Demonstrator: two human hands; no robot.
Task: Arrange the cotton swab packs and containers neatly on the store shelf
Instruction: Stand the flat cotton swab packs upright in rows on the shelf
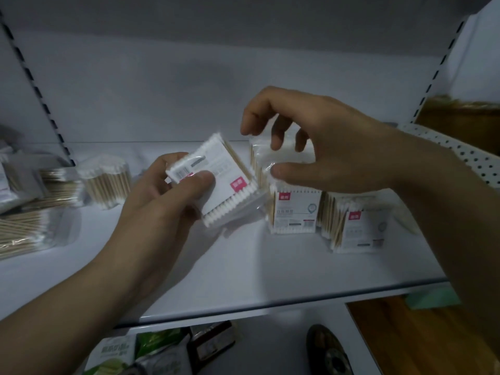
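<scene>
Left forearm (67,301) sits nearest the lens, entering from the lower left corner; the right forearm (460,217) enters from the right edge. White store shelf (243,266) spans the view, with a slotted upright (35,85) at its left and a perforated panel (465,152) at its right. Left hand (162,204) is raised above the shelf. Its grip is clenched on a square cotton swab pack (227,182), thumb across the printed label, fingers behind. This pack is tilted and clear of the shelf, one corner close to the standing packs. Right hand (330,142) reaches over from the right; its grip pinches the clear wrapping at the top of an upright labelled pack (295,209), thumb in front, fingers curled over the back. That pack stands on the shelf, centre-right, with something further behind it, partly hidden. Another upright pack (357,228) stands just beside it on the right. Flat bags of wooden-stemmed swabs (27,217) lie piled at the left end, and a round swab container (105,182) stands near them — well apart from the square packs. Green pouches (151,345) lie on the level below.
</scene>
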